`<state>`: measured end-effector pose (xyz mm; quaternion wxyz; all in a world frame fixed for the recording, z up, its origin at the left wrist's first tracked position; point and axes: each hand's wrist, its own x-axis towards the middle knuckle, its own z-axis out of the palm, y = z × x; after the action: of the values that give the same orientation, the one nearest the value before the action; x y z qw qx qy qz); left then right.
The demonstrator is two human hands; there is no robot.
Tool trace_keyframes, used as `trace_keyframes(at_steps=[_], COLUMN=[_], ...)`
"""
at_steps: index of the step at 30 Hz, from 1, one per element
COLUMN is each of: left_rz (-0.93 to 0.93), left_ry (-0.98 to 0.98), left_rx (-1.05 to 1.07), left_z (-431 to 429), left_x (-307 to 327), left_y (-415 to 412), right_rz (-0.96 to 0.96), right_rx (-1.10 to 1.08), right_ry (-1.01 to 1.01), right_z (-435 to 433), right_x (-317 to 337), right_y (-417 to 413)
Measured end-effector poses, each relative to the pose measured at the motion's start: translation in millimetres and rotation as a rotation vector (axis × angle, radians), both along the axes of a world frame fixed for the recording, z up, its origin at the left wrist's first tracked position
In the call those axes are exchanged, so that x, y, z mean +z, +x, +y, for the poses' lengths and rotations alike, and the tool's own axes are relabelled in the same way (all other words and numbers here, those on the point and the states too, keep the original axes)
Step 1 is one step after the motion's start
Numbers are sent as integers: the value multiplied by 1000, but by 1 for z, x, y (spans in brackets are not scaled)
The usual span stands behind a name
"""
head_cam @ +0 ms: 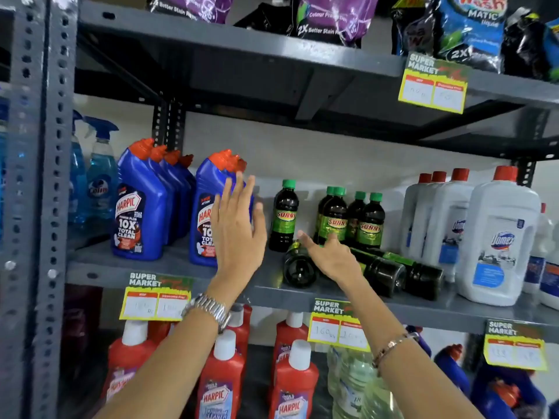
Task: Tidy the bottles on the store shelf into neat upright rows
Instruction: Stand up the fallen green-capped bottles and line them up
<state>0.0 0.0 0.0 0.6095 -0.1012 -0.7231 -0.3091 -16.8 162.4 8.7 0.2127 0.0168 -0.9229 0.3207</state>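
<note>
At the centre of the frame, the right hand (331,255) lay spread, palm down, over the fallen dark bottles (363,267) at the front of the grey shelf (169,264), fingers loose and not yet closed round any of them. It seemed to rest on or just above the nearest one; which, I could not tell. The left hand (239,228) stood open and flat beside the right-hand blue bottle (211,207), fingertips near its red cap, holding nothing.

Outward from the hands, three or so green-capped bottles lay on their sides, bases toward the shelf edge. Behind them stood upright bottles of the same kind (351,219), one apart to the left, a cluster to the right. A row of blue bottles (145,201) filled the left of the shelf, white jugs (496,237) the right.

To do this step well, the right hand should probably close round one fallen bottle at its middle, lift it clear of its neighbours so they do not roll toward the edge, and stand it in the gap beside the lone upright one, label forward. The left hand could steady the standing bottles.
</note>
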Motion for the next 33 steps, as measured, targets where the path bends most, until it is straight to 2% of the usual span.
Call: trace_keyframes(at_steps=[2, 7, 12, 17, 22, 26, 29, 33], left_rz=[-48, -156, -215, -163, -90, -70, -56, -23], left_ry=[14, -326, -465, -498, -515, -516, -517, -523], left_rx=[10, 131, 181, 220, 198, 197, 203, 220], left_z=[-3, -15, -24, -26, -30, -31, -32, -32], left_x=[-24, -82, -97, -102, -103, -105, -105, -106], left_y=[6, 7, 7, 5, 3, 2, 0, -4], right_rz=[-165, -320, -243, -153, 54, 230, 270, 242], right_rx=[44, 130, 126, 177, 255, 181, 103, 111], right_ry=[-114, -495, -686, -905, -820, -517, -323, -234], right_z=[-2, -8, -9, -6, -2, -11, -23, -27], right_x=[-1, 1, -7, -15, -22, -26, -29, -30], right_y=[-2, -2, -5, -4, -5, -14, -21, -28])
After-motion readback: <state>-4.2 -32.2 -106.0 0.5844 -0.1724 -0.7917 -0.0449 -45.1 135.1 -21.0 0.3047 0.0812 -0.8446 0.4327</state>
